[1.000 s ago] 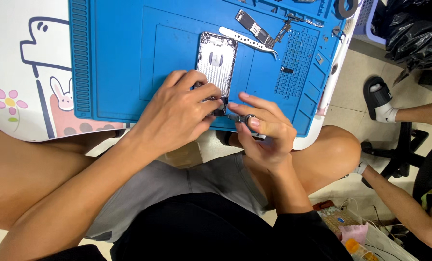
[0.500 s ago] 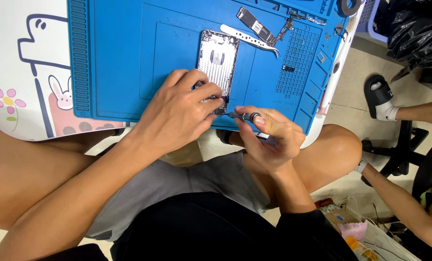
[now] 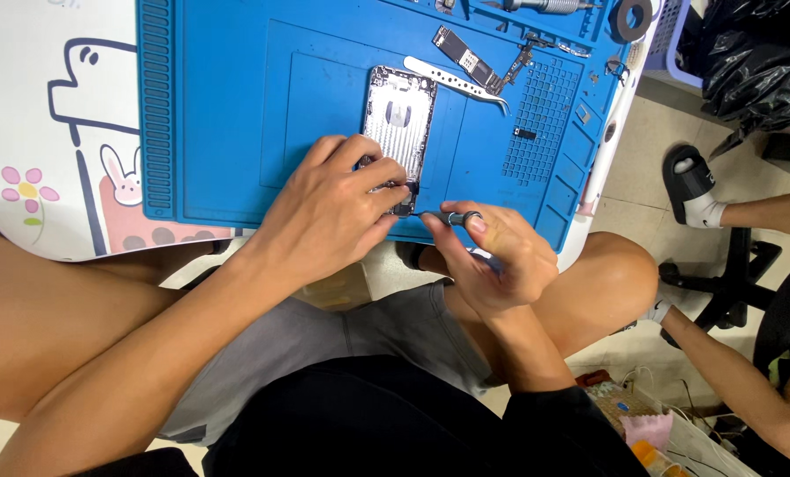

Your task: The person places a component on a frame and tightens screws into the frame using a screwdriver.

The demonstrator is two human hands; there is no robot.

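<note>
A silver phone shell, opened and face up, is laid on a blue mat near the mat's front edge; its lower end is covered and pinned by the left hand, whose fingers are curled down over the shell's bottom corner, so the hand is closed on the shell rather than spread. A small screwdriver is gripped in the right hand, the fingers being wrapped round its handle and the thumb laid along the shaft; its tip is brought to the shell's lower right corner, just beside the left fingertips, though whether it touches a screw cannot be told.

Behind the shell, a pair of pale tweezers is laid slantwise on the mat, touching or just beside the shell's upper right corner; a dark circuit board is seen past them. The mat is spread on a white table with a cartoon print. At the right, another person's foot in a black slipper is seen on the floor, well apart from the work.
</note>
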